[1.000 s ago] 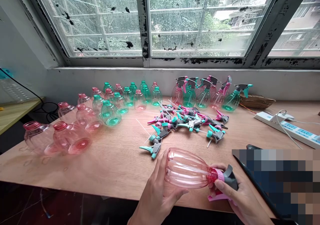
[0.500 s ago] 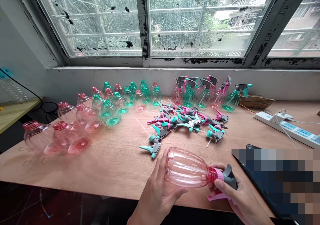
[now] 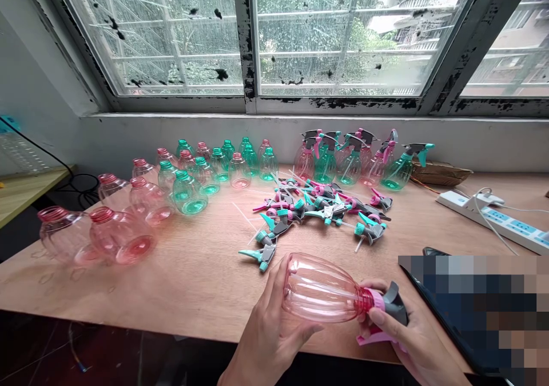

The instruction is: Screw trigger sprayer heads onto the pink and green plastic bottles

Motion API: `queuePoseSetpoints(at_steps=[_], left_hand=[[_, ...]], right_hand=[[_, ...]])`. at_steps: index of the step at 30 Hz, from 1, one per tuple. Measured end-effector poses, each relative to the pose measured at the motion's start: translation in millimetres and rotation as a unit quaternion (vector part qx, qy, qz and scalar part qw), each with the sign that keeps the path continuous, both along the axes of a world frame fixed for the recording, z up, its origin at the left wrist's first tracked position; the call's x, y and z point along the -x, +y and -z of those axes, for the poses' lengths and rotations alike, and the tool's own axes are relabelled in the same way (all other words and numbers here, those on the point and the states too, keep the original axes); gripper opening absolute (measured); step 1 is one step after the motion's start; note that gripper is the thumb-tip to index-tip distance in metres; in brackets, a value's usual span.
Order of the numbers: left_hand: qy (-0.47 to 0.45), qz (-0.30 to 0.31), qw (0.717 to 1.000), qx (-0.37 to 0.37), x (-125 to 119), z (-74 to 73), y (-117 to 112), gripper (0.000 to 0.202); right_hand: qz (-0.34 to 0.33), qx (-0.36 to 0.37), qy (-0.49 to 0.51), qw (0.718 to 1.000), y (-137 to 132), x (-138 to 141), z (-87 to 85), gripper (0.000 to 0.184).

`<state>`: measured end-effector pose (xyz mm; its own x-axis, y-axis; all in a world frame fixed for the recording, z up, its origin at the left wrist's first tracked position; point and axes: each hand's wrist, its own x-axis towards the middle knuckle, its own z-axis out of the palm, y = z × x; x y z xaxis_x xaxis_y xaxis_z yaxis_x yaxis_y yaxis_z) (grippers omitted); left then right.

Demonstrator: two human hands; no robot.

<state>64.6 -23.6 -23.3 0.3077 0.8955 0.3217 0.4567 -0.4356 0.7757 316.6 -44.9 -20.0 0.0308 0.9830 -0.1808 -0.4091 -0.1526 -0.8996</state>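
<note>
A clear pink spray bottle (image 3: 321, 289) lies sideways between my hands, above the table's front edge. My left hand (image 3: 268, 329) is wrapped round its base end. At the neck, my right hand (image 3: 405, 334) grips the pink collar of the grey-and-pink spray head (image 3: 393, 304), which sits on the bottle's mouth. The pink trigger points down by my right fingers. Beyond the bottle lies a pile of loose spray heads (image 3: 321, 203) in grey, pink and teal, some with white tubes.
Open pink bottles (image 3: 122, 237) and green bottles (image 3: 191, 194) stand at the left. Several bottles with spray heads (image 3: 349, 166) line the wall. A power strip (image 3: 493, 217), a brown packet (image 3: 441, 174) and a dark, partly blurred device (image 3: 433, 311) are on the right.
</note>
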Motion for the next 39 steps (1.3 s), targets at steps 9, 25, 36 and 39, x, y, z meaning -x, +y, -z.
queuePoseSetpoints(at_steps=[9,25,36,39], left_hand=[[-0.015,0.010,1.000,-0.012,-1.5,0.6,0.6,0.096],[-0.003,0.002,1.000,-0.006,-0.3,-0.2,0.7,0.096],[-0.013,0.001,1.000,-0.018,-0.8,3.0,2.0,0.096],[-0.010,0.001,1.000,-0.019,-0.8,3.2,1.5,0.096]], right_hand=[[-0.001,0.008,0.003,1.000,0.0,-0.4,-0.4,0.042],[-0.006,0.010,0.002,1.000,-0.5,-0.9,-0.7,0.041],[-0.011,0.013,0.009,1.000,-0.1,-1.5,-0.8,0.041],[-0.015,0.011,0.010,1.000,-0.1,-2.1,-0.4,0.039]])
